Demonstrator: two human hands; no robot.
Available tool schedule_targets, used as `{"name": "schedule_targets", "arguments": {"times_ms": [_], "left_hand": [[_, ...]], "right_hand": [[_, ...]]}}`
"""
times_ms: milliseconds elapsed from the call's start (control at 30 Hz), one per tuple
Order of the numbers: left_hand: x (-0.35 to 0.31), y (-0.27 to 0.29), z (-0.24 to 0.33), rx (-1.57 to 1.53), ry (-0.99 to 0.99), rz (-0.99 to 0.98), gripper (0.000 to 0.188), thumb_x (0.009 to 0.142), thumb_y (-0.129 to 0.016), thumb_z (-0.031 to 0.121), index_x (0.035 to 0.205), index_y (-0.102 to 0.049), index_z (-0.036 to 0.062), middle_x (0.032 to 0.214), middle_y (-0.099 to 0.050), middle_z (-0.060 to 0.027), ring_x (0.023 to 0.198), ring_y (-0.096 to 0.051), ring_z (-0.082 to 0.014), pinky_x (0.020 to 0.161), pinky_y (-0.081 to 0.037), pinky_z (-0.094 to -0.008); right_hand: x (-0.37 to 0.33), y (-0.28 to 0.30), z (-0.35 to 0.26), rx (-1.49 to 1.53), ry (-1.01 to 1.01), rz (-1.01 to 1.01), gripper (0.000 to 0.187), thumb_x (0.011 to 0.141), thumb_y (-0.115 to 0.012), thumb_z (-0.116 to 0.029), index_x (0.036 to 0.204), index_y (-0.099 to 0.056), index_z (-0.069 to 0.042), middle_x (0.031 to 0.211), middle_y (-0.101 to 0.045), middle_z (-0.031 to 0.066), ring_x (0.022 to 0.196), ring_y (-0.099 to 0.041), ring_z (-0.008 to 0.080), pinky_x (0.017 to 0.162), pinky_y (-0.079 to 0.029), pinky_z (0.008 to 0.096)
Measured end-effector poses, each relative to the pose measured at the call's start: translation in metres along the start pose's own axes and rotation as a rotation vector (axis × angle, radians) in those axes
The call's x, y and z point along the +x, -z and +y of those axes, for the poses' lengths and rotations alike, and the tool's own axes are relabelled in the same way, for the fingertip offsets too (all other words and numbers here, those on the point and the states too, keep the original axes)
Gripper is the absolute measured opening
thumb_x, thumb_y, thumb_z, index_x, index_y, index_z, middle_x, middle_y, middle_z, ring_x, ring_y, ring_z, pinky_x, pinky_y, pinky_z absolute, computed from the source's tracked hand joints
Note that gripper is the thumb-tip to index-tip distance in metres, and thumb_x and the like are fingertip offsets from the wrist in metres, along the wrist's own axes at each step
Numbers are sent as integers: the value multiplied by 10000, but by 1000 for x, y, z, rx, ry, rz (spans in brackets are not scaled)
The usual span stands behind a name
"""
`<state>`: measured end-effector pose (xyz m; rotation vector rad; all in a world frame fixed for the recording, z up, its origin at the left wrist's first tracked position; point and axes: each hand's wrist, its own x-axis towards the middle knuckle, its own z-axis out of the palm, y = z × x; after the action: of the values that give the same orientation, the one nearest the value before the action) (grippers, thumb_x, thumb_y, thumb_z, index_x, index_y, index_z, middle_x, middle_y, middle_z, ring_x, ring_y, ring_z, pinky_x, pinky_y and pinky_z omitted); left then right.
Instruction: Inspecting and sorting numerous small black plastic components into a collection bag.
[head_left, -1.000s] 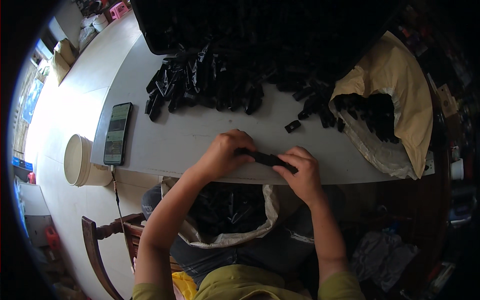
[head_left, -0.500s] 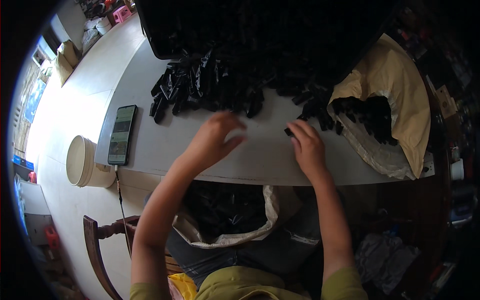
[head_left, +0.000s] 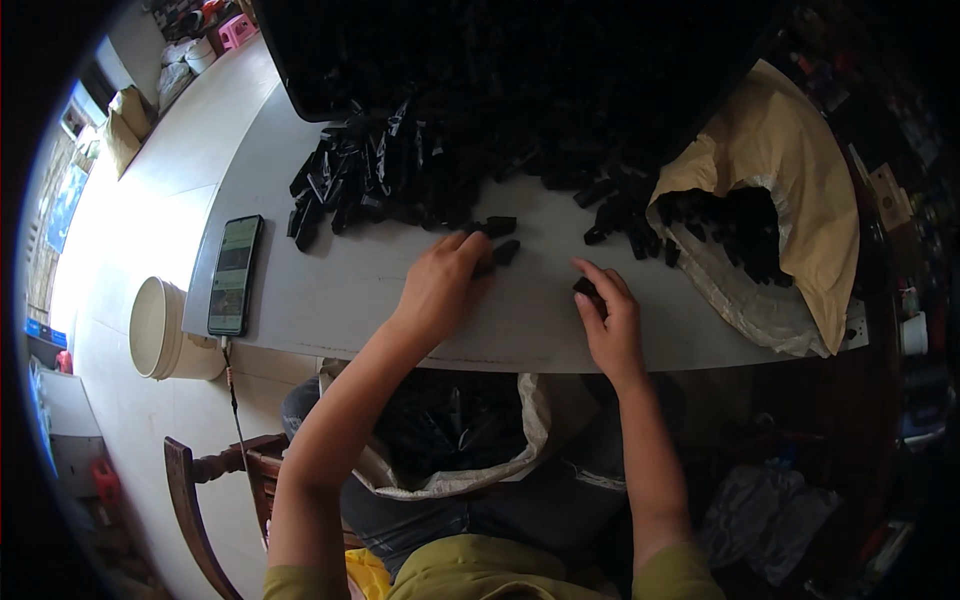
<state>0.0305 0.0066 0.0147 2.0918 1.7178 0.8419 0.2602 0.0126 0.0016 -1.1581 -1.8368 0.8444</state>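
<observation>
Small black plastic pieces lie in a loose pile point(head_left: 380, 175) on the grey table point(head_left: 360, 310). My left hand point(head_left: 440, 285) is at the pile's near edge, its fingers curled together and slightly blurred; what they grip is hidden. Right beside its fingertips lie a loose black piece point(head_left: 506, 252) and another one point(head_left: 500, 226). Farther right, my right hand point(head_left: 612, 325) pinches a small black piece point(head_left: 586, 288) between thumb and fingers, just above the table. A white woven sack point(head_left: 540, 425) of black pieces sits open on my lap, below the table edge.
A large black container point(head_left: 520, 70) stands at the back of the table. On the right, a tan sack point(head_left: 815, 200) lies open with black pieces inside. A phone point(head_left: 236, 275) with a cable rests at the left edge, near a white bucket point(head_left: 155, 330) and a wooden chair point(head_left: 190, 500).
My left hand has closed its fingers, which were apart, and loose pieces now lie next to it, off the pile. My right hand has come slightly nearer, still pinching its piece.
</observation>
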Motion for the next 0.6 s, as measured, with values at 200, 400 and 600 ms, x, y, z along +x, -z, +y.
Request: {"name": "schedule_targets", "arguments": {"times_ms": [200, 400, 600], "left_hand": [[-29, 14, -9, -359, -90, -120, 256, 758, -717, 65, 1005, -650, 52, 1007, -626, -138, 925, -626, -307, 775, -501, -369], [-31, 10, -10, -254, -217, -119, 261, 743, -725, 51, 1002, -692, 43, 1057, -632, -141, 922, -636, -316, 791, -522, -368], [-31, 4, -22, -351, -240, -93, 300, 713, -741, 36, 1009, -697, 31, 1016, -649, -144, 939, -636, -310, 811, -522, -373]], "right_hand": [[1, -13, -20, 80, 23, -89, 329, 813, -699, -35, 1138, -650, -12, 914, -596, 42, 804, -568, 117, 661, -459, 247], [4, -21, -16, -235, 254, -173, 297, 725, -762, -45, 1011, -691, -9, 909, -599, 66, 809, -598, 198, 678, -485, 301], [6, -9, -12, -269, 271, -251, 301, 706, -772, -59, 995, -701, -11, 886, -583, 55, 845, -555, 211, 729, -479, 320]]}}
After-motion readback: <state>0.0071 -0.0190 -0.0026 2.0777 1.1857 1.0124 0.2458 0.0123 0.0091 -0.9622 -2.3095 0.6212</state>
